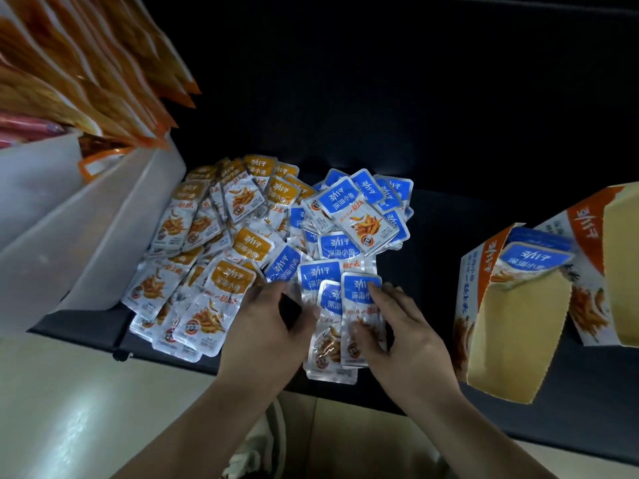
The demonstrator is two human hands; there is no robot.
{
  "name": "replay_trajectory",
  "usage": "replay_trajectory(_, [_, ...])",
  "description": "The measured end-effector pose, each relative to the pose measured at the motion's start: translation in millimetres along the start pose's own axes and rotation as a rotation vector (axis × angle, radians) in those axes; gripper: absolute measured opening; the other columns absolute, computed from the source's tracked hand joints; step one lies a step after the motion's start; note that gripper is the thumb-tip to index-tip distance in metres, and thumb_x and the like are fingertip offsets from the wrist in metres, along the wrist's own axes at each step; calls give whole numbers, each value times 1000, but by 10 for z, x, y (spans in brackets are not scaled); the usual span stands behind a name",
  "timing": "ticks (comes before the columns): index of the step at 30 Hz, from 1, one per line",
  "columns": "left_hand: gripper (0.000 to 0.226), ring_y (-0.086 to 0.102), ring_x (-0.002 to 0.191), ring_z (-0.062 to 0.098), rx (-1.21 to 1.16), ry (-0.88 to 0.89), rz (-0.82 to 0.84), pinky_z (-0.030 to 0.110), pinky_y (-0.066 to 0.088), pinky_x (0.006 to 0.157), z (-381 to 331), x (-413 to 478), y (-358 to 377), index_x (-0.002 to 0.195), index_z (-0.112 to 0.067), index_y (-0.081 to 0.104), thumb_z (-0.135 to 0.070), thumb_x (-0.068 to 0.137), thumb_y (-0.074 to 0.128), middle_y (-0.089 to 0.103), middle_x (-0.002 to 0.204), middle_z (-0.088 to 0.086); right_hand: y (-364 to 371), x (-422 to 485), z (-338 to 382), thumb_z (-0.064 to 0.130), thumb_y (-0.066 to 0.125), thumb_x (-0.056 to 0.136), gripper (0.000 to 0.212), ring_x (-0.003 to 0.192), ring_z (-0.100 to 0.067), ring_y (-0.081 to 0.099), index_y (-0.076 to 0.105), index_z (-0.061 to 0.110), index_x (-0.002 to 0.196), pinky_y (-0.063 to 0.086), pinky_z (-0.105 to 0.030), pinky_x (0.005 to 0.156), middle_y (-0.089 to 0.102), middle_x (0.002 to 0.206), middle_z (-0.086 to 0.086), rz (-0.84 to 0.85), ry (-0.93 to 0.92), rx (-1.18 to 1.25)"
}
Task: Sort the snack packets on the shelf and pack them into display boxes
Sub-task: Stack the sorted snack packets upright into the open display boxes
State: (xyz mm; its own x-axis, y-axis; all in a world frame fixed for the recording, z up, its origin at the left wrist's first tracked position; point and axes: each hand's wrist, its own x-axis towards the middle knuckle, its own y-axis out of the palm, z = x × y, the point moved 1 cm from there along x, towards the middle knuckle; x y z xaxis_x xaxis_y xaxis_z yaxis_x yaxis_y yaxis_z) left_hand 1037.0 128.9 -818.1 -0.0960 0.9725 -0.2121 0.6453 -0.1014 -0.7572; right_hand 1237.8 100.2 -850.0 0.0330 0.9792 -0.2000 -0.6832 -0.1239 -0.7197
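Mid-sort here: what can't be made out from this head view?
Head view only.
Fill of the near display box: hidden by its walls; one blue packet shows.
The far display box: cut off by the right edge.
Count in the blue packet stack: under the left hand and right hand.
The orange bags, top left: blurred.

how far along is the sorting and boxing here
Done: orange pile and blue pile lie mostly apart; a blue packet sits in the near display box. In hand: left hand and right hand grip a small blue stack. Left: both piles are unboxed.
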Motion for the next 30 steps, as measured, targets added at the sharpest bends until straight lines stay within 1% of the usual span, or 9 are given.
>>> replay_trajectory(4, [30,74,83,0,-564,-319,147,16,54,59,-273,-169,-13,109,-30,63,-13,89,78,78,99,-9,17,-6,22,68,54,86,76,153,-2,24,44,35,154,38,-23,113,36,163,12,-51,-19,-9])
replay_trajectory(7, [40,74,79,-3,-839,-447,51,14,54,55,-383,-178,83,109,-28,63,4,88,75,80,94,-11,28,-4,21,77,44,81,84,153,-4,26,45,35,153,43,-34,116,38,162,11,-73,-14,-12])
replay_trajectory(11, [50,78,86,10,-1068,-623,-7,39,62,77,-349,-30,179,115,-27,63,8,84,78,80,92,-11,8,-2,5,71,52,85,77,152,0,24,42,39,154,39,-25,114,37,162,14,-54,-6,24])
replay_trajectory(14, [54,77,96,21,-1005,-651,32,47,61,89,-374,44,279,125,-24,63,3,82,81,79,104,-1,-15,-4,4,71,52,87,75,150,2,27,39,41,155,38,-20,111,38,161,16,-47,1,24])
replay_trajectory(19, [11,75,82,10,-641,-381,113,27,63,68,-459,62,335,102,-21,71,-13,99,65,77,97,-2,-22,6,0,74,43,85,78,150,0,29,37,41,156,34,-17,107,38,162,15,-39,-2,18])
replay_trajectory(21, [17,72,93,7,-511,-230,134,37,63,83,-509,44,366,115,-26,69,-24,105,56,74,104,-8,-21,-3,11,76,38,83,82,151,0,27,36,39,157,30,-15,108,37,163,14,-30,4,43])
replay_trajectory(24, [33,62,117,5,-490,-109,152,37,55,100,-546,-5,405,137,-32,60,-40,107,50,65,126,-12,-22,-27,18,74,38,82,83,151,-2,31,38,36,156,36,-23,114,40,162,11,-44,12,124])
replay_trajectory(27, [45,61,123,6,-542,-82,225,38,56,103,-553,-73,442,146,-42,50,-32,103,55,62,135,-14,-31,-77,31,46,61,91,64,141,-3,46,48,28,151,46,-22,110,52,153,4,-122,-37,174])
replay_trajectory(30, [44,68,111,4,-600,-128,200,30,60,93,-549,-94,390,138,-44,55,-16,104,54,70,119,-16,-32,-144,75,10,75,91,64,127,-3,59,52,28,148,55,-23,99,62,141,7,-137,-39,274])
